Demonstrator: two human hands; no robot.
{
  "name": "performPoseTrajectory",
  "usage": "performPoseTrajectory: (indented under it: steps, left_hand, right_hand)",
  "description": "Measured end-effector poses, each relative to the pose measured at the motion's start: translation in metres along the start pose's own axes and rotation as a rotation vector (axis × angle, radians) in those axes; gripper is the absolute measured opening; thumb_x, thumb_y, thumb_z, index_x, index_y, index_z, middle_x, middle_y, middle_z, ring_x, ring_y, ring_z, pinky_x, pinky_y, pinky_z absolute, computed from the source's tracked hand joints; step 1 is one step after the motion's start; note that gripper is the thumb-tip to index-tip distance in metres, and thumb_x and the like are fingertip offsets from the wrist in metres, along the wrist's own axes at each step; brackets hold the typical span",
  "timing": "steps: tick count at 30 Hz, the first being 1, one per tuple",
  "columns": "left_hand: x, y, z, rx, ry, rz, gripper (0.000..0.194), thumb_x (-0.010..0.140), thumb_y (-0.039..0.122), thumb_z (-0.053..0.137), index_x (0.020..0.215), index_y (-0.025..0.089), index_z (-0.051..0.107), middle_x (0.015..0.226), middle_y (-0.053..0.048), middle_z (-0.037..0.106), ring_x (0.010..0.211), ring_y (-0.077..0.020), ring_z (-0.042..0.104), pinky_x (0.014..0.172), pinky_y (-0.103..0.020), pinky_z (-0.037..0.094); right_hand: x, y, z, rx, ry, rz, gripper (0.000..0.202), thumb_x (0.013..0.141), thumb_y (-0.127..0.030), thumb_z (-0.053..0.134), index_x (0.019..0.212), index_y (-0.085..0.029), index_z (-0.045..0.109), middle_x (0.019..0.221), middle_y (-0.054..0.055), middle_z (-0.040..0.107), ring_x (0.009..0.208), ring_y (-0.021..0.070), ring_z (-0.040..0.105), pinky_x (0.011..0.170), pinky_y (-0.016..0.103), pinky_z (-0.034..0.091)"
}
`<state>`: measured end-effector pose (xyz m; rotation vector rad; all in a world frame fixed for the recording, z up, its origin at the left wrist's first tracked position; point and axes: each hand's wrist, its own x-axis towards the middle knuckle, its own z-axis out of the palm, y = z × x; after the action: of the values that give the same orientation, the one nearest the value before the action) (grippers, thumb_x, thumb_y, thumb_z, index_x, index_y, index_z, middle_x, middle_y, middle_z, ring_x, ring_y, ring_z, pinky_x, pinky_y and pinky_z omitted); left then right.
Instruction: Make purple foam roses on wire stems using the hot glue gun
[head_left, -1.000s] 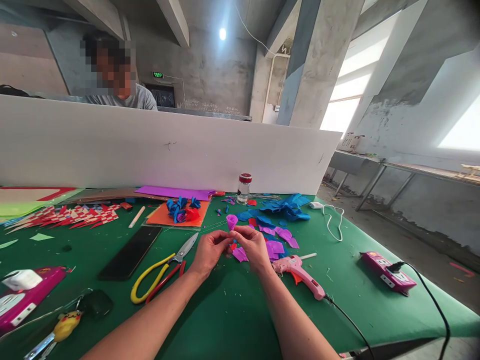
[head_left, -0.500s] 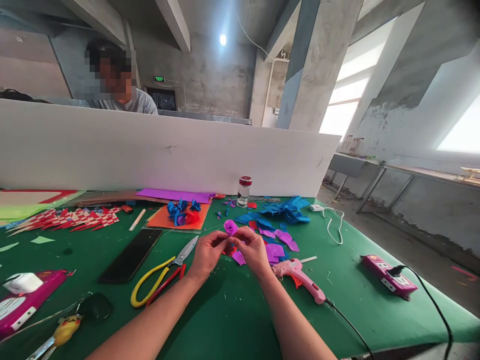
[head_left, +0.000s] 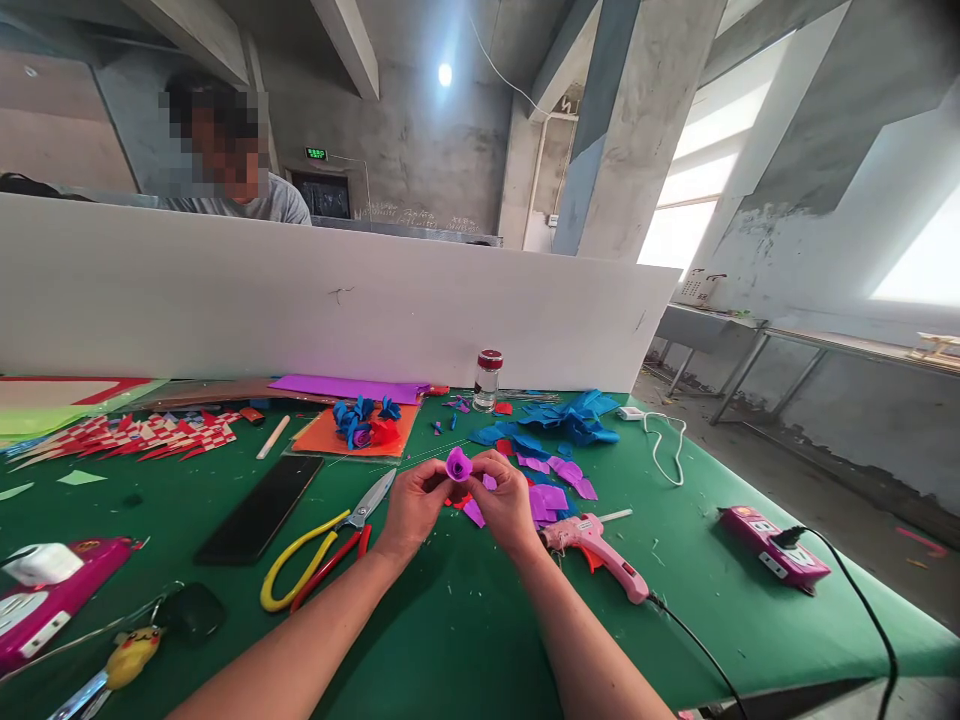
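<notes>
A small purple paper flower (head_left: 459, 464) with a rolled centre is held up between my hands over the green table. My left hand (head_left: 417, 500) pinches it from the left with thumb and fingertips. From the other side my right hand (head_left: 501, 496) grips it too, its fingers closed; the flower's base is hidden by the fingertips. Purple paper petals (head_left: 550, 500) and red scraps lie behind and beside my right hand. A pink glue gun (head_left: 596, 550) rests by my right wrist. Scissors (head_left: 352, 522) with yellow and red handles lie left of my left hand.
Finished-looking blue flowers (head_left: 358, 420) sit on orange paper (head_left: 315, 440). A glass jar (head_left: 487, 382) with a red lid stands before the white partition (head_left: 337, 300). A black phone (head_left: 259, 510) lies left. A power strip (head_left: 776, 550) is at right. A person (head_left: 277, 200) sits beyond.
The purple flower has tipped toward me and sits slightly lower, its opening facing me more. Both hands keep hold of it and have barely moved.
</notes>
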<state>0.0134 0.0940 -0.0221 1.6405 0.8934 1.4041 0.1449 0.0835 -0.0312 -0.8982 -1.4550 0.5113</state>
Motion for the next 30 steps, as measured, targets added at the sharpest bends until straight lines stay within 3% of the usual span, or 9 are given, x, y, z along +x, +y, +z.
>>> performPoseTrajectory:
  steps: [4, 9, 12, 14, 19, 22, 24, 27, 30]
  left_hand:
    - [0.001, -0.005, 0.0, -0.012, -0.001, -0.004, 0.022, 0.074, 0.039, 0.067, 0.067, 0.018, 0.067, 0.054, 0.002, 0.062, 0.051, -0.0136, 0.057, 0.053, -0.024, 0.047]
    - [0.005, -0.016, -0.005, -0.008, 0.045, -0.012, 0.018, 0.074, 0.037, 0.068, 0.078, 0.019, 0.068, 0.062, 0.0, 0.067, 0.057, -0.0162, 0.063, 0.058, -0.026, 0.051]
    - [0.004, -0.017, -0.007, 0.091, 0.028, 0.009, 0.015, 0.077, 0.035, 0.065, 0.079, 0.021, 0.068, 0.062, 0.0, 0.067, 0.06, -0.0178, 0.065, 0.06, -0.026, 0.051]
    - [0.002, -0.017, -0.008, 0.165, 0.019, 0.042, 0.013, 0.078, 0.034, 0.063, 0.079, 0.021, 0.069, 0.063, 0.0, 0.068, 0.061, -0.0181, 0.066, 0.06, -0.025, 0.051]
    - [0.001, -0.017, -0.009, 0.238, 0.004, 0.112, 0.011, 0.077, 0.031, 0.063, 0.078, 0.022, 0.07, 0.071, -0.002, 0.071, 0.065, -0.0184, 0.067, 0.062, -0.026, 0.051]
    - [0.003, -0.019, -0.007, 0.138, 0.016, 0.031, 0.012, 0.075, 0.033, 0.066, 0.076, 0.021, 0.069, 0.064, -0.001, 0.07, 0.06, -0.0178, 0.066, 0.061, -0.027, 0.052]
    - [0.005, -0.019, -0.005, 0.022, 0.048, -0.066, 0.014, 0.072, 0.034, 0.07, 0.073, 0.02, 0.068, 0.059, 0.0, 0.068, 0.055, -0.0172, 0.064, 0.059, -0.027, 0.052]
    - [0.005, -0.018, -0.002, -0.126, 0.094, -0.145, 0.017, 0.066, 0.033, 0.074, 0.069, 0.018, 0.066, 0.057, 0.001, 0.066, 0.053, -0.0157, 0.062, 0.056, -0.027, 0.052]
    - [0.004, -0.015, 0.0, -0.171, 0.115, -0.143, 0.016, 0.066, 0.031, 0.073, 0.067, 0.017, 0.065, 0.054, 0.003, 0.063, 0.05, -0.0135, 0.058, 0.053, -0.025, 0.05]
  right_hand:
    - [0.0, 0.001, 0.001, -0.03, 0.013, -0.007, 0.008, 0.078, -0.025, 0.065, 0.073, -0.024, 0.071, 0.072, 0.001, 0.061, 0.071, 0.0171, 0.057, 0.068, 0.029, 0.046]
    - [0.005, 0.004, -0.011, 0.083, -0.026, 0.043, 0.029, 0.079, -0.031, 0.065, 0.107, -0.024, 0.068, 0.088, 0.003, 0.065, 0.075, 0.0163, 0.057, 0.074, 0.029, 0.047]
    - [0.009, 0.006, -0.02, 0.145, 0.101, 0.151, 0.022, 0.081, -0.039, 0.062, 0.086, -0.019, 0.07, 0.079, 0.004, 0.065, 0.074, 0.017, 0.057, 0.067, 0.027, 0.045]
    - [0.011, 0.007, -0.025, 0.177, 0.16, 0.223, 0.029, 0.08, -0.046, 0.061, 0.071, -0.018, 0.067, 0.068, 0.002, 0.062, 0.067, 0.0158, 0.054, 0.062, 0.026, 0.043]
    - [0.013, 0.006, -0.03, 0.255, 0.18, 0.23, 0.03, 0.076, -0.048, 0.066, 0.073, -0.018, 0.064, 0.07, 0.001, 0.061, 0.066, 0.0144, 0.052, 0.06, 0.024, 0.042]
    - [0.013, 0.004, -0.027, 0.248, 0.216, 0.251, 0.037, 0.08, -0.052, 0.059, 0.066, -0.018, 0.063, 0.067, 0.001, 0.061, 0.066, 0.0147, 0.054, 0.062, 0.025, 0.043]
    - [0.01, 0.004, -0.02, 0.267, 0.152, 0.291, 0.037, 0.078, -0.054, 0.06, 0.067, -0.019, 0.066, 0.068, 0.002, 0.064, 0.067, 0.0152, 0.057, 0.063, 0.026, 0.045]
    - [0.005, 0.006, -0.004, 0.335, -0.042, 0.342, 0.035, 0.065, -0.049, 0.075, 0.082, -0.018, 0.07, 0.074, 0.003, 0.068, 0.065, 0.0167, 0.061, 0.059, 0.026, 0.048]
    - [-0.001, 0.009, 0.009, 0.373, -0.067, 0.337, 0.036, 0.062, -0.042, 0.079, 0.087, -0.018, 0.07, 0.071, 0.002, 0.068, 0.06, 0.0168, 0.062, 0.055, 0.027, 0.048]
